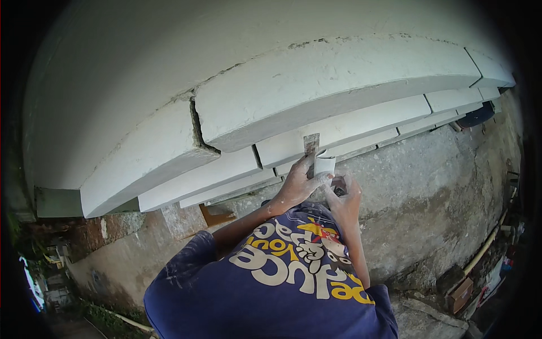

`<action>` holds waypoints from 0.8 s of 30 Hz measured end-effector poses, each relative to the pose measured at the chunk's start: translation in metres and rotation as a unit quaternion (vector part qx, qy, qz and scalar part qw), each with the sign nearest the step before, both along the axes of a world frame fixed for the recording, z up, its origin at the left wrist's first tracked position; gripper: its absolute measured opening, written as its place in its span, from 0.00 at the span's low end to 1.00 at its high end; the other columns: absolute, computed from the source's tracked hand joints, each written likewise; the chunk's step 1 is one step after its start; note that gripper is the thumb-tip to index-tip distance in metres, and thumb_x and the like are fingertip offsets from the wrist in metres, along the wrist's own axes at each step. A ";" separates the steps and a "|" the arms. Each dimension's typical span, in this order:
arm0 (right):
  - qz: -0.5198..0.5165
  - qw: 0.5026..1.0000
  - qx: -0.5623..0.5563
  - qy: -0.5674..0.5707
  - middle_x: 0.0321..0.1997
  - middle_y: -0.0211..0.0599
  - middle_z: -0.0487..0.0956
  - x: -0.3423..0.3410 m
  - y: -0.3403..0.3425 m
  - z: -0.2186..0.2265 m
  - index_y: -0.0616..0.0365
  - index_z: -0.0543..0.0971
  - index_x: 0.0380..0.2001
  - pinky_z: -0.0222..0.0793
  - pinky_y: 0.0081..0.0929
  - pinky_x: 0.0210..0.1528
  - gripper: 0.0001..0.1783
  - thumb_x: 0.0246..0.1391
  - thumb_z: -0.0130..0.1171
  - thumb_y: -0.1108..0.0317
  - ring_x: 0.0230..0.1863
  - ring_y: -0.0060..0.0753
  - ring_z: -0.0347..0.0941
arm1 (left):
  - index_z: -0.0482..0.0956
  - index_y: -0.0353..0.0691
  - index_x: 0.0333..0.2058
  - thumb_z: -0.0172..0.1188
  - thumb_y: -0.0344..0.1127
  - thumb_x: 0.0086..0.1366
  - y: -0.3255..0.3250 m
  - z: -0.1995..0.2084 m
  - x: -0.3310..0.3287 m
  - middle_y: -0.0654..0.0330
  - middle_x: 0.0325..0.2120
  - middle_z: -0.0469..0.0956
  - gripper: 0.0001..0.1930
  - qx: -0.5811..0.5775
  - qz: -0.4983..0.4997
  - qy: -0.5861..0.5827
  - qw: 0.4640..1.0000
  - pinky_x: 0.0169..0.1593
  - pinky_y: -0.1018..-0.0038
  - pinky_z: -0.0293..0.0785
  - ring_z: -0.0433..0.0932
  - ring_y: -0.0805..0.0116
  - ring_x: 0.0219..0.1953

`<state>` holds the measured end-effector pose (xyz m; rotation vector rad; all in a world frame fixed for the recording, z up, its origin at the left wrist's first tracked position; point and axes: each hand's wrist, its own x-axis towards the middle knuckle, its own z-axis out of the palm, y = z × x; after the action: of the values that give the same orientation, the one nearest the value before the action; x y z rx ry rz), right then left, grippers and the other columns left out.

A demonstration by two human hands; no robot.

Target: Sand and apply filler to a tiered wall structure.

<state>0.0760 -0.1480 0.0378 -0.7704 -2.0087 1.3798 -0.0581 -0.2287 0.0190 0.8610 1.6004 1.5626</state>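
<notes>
Both my hands are in front of my chest, dusted with white powder. My left hand [300,185] is closed, its thumb pressed on a folded white sheet [324,165] that curls at its top. Above the same hand sticks up a flat, grey, stained piece [311,143] like a scraper blade; its handle, if any, is hidden. My right hand [345,198] has its fingers curled by the lower end of the sheet. A small dark thing [339,190] shows between those fingers, too small to name.
Long white stepped slabs [339,85] with dark joints and cracks run across in front of me. Below lies a stained concrete floor [429,198]. A brown block-shaped thing [460,295] and a pale pipe [484,248] are at the right, and a dark round object [476,115] is at the far right.
</notes>
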 end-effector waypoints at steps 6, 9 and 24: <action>-0.120 0.973 -0.164 0.106 0.40 0.38 0.80 -0.002 -0.040 -0.004 0.63 0.73 0.44 0.73 0.25 0.45 0.16 0.55 0.66 0.75 0.42 0.25 0.78 | 0.74 0.34 0.45 0.67 0.32 0.63 -0.021 0.001 -0.014 0.62 0.38 0.79 0.15 0.055 -0.031 -0.116 0.991 0.42 0.79 0.74 0.76 0.78 0.39; -0.131 0.962 -0.208 0.118 0.43 0.40 0.79 0.001 -0.055 -0.007 0.61 0.70 0.44 0.71 0.26 0.49 0.17 0.54 0.66 0.72 0.45 0.27 0.77 | 0.78 0.35 0.38 0.64 0.30 0.65 -0.045 -0.007 -0.028 0.64 0.33 0.79 0.07 -0.039 -0.038 -0.031 0.998 0.38 0.80 0.72 0.75 0.79 0.34; -0.211 0.906 0.211 0.300 0.59 0.57 0.76 -0.050 -0.040 0.035 0.69 0.74 0.57 0.70 0.47 0.60 0.22 0.58 0.56 0.80 0.60 0.61 0.73 | 0.79 0.34 0.34 0.60 0.27 0.68 -0.060 0.008 -0.043 0.66 0.27 0.76 0.03 -0.054 -0.016 0.026 0.998 0.30 0.84 0.68 0.72 0.83 0.28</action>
<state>0.0255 -0.1882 0.0732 -0.4627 -1.4579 0.7589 -0.1013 -0.2885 0.0275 0.8709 1.6836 1.4276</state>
